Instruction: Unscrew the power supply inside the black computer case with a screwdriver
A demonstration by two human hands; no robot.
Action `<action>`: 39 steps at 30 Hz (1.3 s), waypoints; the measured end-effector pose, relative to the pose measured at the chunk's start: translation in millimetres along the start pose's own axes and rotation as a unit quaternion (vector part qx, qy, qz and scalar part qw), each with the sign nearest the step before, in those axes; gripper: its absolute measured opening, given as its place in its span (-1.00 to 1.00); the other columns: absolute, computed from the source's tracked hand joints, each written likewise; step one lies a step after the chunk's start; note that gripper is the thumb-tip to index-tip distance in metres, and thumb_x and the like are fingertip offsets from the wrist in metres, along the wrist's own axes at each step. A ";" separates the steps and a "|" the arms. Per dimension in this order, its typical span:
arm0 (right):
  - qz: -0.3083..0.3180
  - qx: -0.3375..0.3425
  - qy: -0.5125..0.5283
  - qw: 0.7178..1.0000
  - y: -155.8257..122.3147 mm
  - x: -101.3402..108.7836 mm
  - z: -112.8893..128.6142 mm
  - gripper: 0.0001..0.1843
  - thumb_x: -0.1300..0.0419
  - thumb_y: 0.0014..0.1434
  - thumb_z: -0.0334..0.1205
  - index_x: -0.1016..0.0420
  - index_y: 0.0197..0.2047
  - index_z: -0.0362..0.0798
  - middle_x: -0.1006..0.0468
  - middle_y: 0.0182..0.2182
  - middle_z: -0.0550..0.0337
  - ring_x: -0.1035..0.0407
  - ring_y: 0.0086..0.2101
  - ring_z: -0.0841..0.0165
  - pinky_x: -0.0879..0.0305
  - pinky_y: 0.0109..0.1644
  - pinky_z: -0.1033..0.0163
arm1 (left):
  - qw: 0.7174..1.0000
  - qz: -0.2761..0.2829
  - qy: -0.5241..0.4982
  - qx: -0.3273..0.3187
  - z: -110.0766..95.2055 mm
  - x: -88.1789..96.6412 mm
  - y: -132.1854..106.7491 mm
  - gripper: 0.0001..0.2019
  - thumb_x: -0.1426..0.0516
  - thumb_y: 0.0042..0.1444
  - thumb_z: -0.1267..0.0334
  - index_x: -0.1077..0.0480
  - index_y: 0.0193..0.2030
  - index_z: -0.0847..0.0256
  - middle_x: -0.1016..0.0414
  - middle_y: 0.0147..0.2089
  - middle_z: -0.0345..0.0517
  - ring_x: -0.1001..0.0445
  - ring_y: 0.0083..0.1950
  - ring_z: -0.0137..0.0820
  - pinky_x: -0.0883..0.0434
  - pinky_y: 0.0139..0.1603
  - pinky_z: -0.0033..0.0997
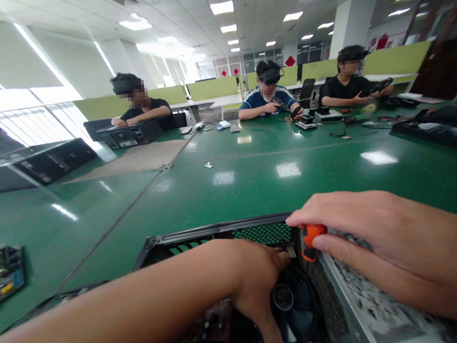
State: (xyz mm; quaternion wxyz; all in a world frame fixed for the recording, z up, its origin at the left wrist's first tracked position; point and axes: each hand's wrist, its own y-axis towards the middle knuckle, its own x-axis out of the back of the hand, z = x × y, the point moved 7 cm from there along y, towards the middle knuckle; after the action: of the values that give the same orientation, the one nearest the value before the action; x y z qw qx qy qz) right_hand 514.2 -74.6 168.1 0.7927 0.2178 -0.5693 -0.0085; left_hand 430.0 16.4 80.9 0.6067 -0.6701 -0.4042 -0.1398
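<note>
The right hand (368,235) grips the screwdriver (314,232), presumably light and stiff, by its handle (309,253); the fan (295,300) beside the wide-spread left hand (253,276) is likely fragile.

Left hand (254,273): we had it inside the open black computer case (218,228), beside the fan (303,300).
Right hand (367,227): we gripped an orange-and-black tool (314,239).
Green table (248,197): we faced 3 people (255,99) across it.
</note>
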 end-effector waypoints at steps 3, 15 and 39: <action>-0.001 0.010 -0.001 1.000 0.2 0.0 2.4 -0.61 -0.09 0.33 -0.33 -0.43 0.20 0.06 -0.60 0.07 0.15 -0.50 0.02 0.23 -0.45 0.08 0.10 | 1.000 0.004 0.015 0.019 -1.9 0.5 -1.0 0.19 -0.37 -0.36 0.04 0.05 0.46 0.19 -0.09 0.45 0.11 -0.21 0.39 -0.01 -0.16 0.39 -0.11; 0.030 -0.005 0.041 0.999 -7.6 12.2 6.4 -0.66 -0.07 0.36 -0.32 -0.45 0.16 0.00 -0.60 0.05 0.15 -0.47 0.02 0.27 -0.37 0.12 0.13 | 0.999 0.008 0.033 0.015 -20.2 7.4 -7.1 0.22 -0.38 -0.38 0.05 0.06 0.46 0.26 -0.05 0.46 0.14 -0.15 0.42 -0.02 -0.10 0.41 -0.15; 0.019 -0.010 0.061 0.998 5.5 9.5 4.5 -0.65 -0.08 0.35 -0.31 -0.40 0.17 0.06 -0.57 0.00 0.14 -0.47 -0.04 0.28 -0.40 0.04 0.14 | 0.993 -0.003 0.102 -0.051 -19.5 10.4 -0.3 0.19 -0.36 -0.32 -0.01 0.03 0.44 0.41 -0.03 0.45 0.25 -0.11 0.43 0.03 -0.06 0.43 -0.14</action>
State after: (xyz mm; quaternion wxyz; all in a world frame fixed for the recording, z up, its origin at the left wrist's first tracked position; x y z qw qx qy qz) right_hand 512.2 -73.6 179.7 0.8281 0.1990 -0.5238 0.0143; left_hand 442.2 2.2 92.6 0.6096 -0.6810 -0.3346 -0.2295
